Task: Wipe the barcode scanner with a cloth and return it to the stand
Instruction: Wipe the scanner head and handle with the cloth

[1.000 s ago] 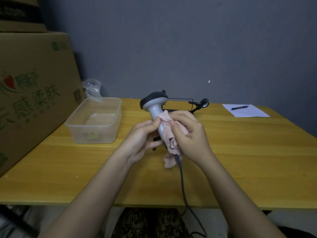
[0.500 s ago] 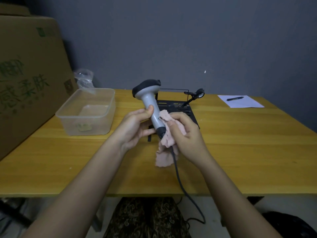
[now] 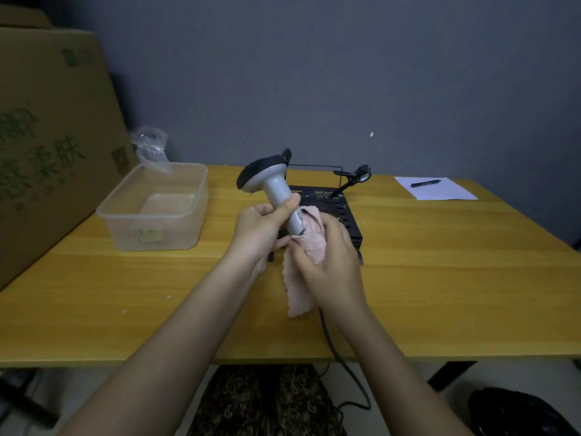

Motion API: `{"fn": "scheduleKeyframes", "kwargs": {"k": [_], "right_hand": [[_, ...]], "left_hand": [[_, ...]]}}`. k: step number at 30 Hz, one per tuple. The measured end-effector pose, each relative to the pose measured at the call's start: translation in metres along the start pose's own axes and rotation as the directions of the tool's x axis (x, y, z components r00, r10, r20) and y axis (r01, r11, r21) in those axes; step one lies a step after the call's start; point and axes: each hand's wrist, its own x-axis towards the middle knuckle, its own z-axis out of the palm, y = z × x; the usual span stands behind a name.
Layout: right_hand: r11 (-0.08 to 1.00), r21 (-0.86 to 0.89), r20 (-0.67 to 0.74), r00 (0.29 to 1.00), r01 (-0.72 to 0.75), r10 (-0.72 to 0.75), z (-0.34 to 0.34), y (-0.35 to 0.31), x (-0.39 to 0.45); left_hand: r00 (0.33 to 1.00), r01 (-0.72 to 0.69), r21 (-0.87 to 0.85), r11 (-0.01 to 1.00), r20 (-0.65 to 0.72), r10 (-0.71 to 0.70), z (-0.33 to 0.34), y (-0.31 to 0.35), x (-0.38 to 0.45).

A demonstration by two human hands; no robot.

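A grey barcode scanner with a black head is held upright above the yellow table. My left hand grips its handle, thumb across the front. My right hand presses a pale pink cloth against the lower end of the handle; the cloth hangs down below my fingers. The scanner's dark cable runs off the table's front edge. Behind my hands stands the black stand, a flat base with a thin arm and clip, with nothing on it.
A clear plastic tub sits at the left, with crumpled plastic behind it. A large cardboard box leans at the far left. White paper with a pen lies at the back right. A grey wall closes the far side.
The scanner has been lifted slightly and its handle slid further through my left hand. My right hand with the cloth has moved down to the handle's lower end.
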Motion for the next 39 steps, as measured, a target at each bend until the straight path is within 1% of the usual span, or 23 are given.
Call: {"fn": "scheduleKeyframes", "kwargs": {"k": [3, 5, 6, 8, 10, 12, 13, 15, 17, 19, 20, 22, 23, 24, 25, 26, 27, 31, 33, 34, 36, 37, 39], "right_hand": [[0.938, 0.322, 0.005, 0.991, -0.128, 0.134, -0.006, 0.0, 0.009], [0.814, 0.524, 0.064, 0.965, -0.249, 0.254, -0.01, 0.004, 0.013], [0.723, 0.616, 0.111, 0.943, -0.312, 0.313, -0.012, 0.005, 0.013], [0.574, 0.727, 0.19, 0.913, -0.378, 0.361, -0.015, 0.008, 0.012], [0.551, 0.744, 0.224, 0.918, -0.379, 0.328, -0.015, 0.011, 0.009], [0.567, 0.742, 0.228, 0.931, -0.356, 0.287, -0.017, 0.012, 0.006], [0.605, 0.722, 0.212, 0.94, -0.335, 0.268, -0.018, 0.013, 0.007], [0.763, 0.589, 0.139, 0.963, -0.266, 0.229, -0.021, 0.015, 0.011], [0.861, 0.468, 0.035, 0.978, -0.199, 0.207, -0.026, 0.016, 0.018], [0.872, 0.465, -0.089, 0.972, -0.154, 0.22, -0.031, 0.009, 0.019], [0.873, 0.473, -0.108, 0.975, -0.122, 0.195, -0.033, 0.005, 0.015], [0.901, 0.423, 0.007, 0.995, -0.094, 0.1, -0.026, -0.004, 0.002], [0.95, 0.304, 0.094, 0.994, -0.073, 0.047, -0.019, -0.007, -0.005], [0.993, 0.12, 0.139, 0.99, -0.012, -0.005, -0.01, -0.004, -0.01], [0.997, -0.043, 0.136, 0.989, 0.06, -0.053, 0.0, 0.0, -0.013], [0.986, -0.136, 0.092, 0.992, 0.099, -0.086, 0.007, 0.004, -0.013], [0.98, -0.174, 0.04, 0.995, 0.094, -0.088, 0.011, 0.007, -0.01], [0.99, -0.106, -0.122, 0.986, 0.097, -0.11, 0.009, 0.02, 0.004], [1.0, 0.006, -0.145, 0.989, 0.016, -0.015, 0.004, 0.026, 0.016], [0.991, 0.119, -0.096, 0.992, -0.065, 0.076, 0.001, 0.028, 0.023], [0.896, 0.363, 0.017, 0.963, -0.256, 0.268, -0.008, 0.028, 0.033], [0.842, 0.453, 0.006, 0.946, -0.292, 0.325, -0.015, 0.027, 0.035], [0.78, 0.578, -0.084, 0.933, -0.241, 0.351, -0.029, 0.022, 0.026]], "left_hand": [[0.996, -0.023, -0.049, 0.999, 0.087, 0.027, -0.004, 0.0, -0.002], [0.99, -0.053, -0.068, 0.996, 0.123, 0.062, -0.006, -0.001, -0.006], [0.99, -0.067, -0.065, 0.996, 0.12, 0.075, -0.007, -0.002, -0.007], [0.99, -0.076, -0.031, 0.997, 0.119, 0.079, -0.007, -0.003, -0.007], [0.989, -0.063, -0.028, 0.998, 0.131, 0.066, -0.004, -0.002, -0.007], [0.992, -0.053, -0.046, 0.997, 0.113, 0.058, -0.002, -0.002, -0.005], [0.993, -0.058, -0.047, 0.997, 0.101, 0.062, -0.001, -0.002, -0.003], [0.993, -0.074, -0.044, 0.996, 0.084, 0.077, -0.002, -0.003, -0.001], [0.994, -0.085, -0.04, 0.996, 0.069, 0.087, -0.004, -0.003, 0.001], [0.994, -0.081, -0.042, 0.996, 0.066, 0.083, -0.004, -0.003, 0.002], [0.995, -0.073, -0.056, 0.996, 0.058, 0.076, -0.004, -0.002, 0.001], [0.998, -0.056, -0.106, 0.993, 0.029, 0.059, -0.001, -0.003, 0.0], [0.998, -0.055, -0.121, 0.991, 0.006, 0.056, 0.001, -0.003, -0.001], [0.998, -0.056, -0.129, 0.99, -0.019, 0.054, 0.003, -0.004, -0.002], [0.998, -0.048, -0.145, 0.988, -0.036, 0.044, 0.005, -0.005, -0.003], [0.999, -0.034, -0.164, 0.986, -0.039, 0.028, 0.006, -0.006, -0.004], [0.999, -0.022, -0.179, 0.984, -0.031, 0.017, 0.008, -0.007, -0.005], [1.0, -0.028, -0.149, 0.989, -0.001, 0.028, 0.004, -0.009, -0.008], [1.0, -0.012, -0.15, 0.989, 0.02, 0.015, 0.002, -0.011, -0.009], [1.0, -0.007, -0.16, 0.987, 0.021, 0.011, 0.001, -0.012, -0.01], [1.0, -0.016, -0.177, 0.984, 0.021, 0.02, 0.002, -0.01, -0.01], [0.999, -0.027, -0.182, 0.983, 0.021, 0.031, 0.002, -0.009, -0.01], [0.999, -0.049, -0.194, 0.98, 0.011, 0.052, 0.001, -0.006, -0.008]]}}
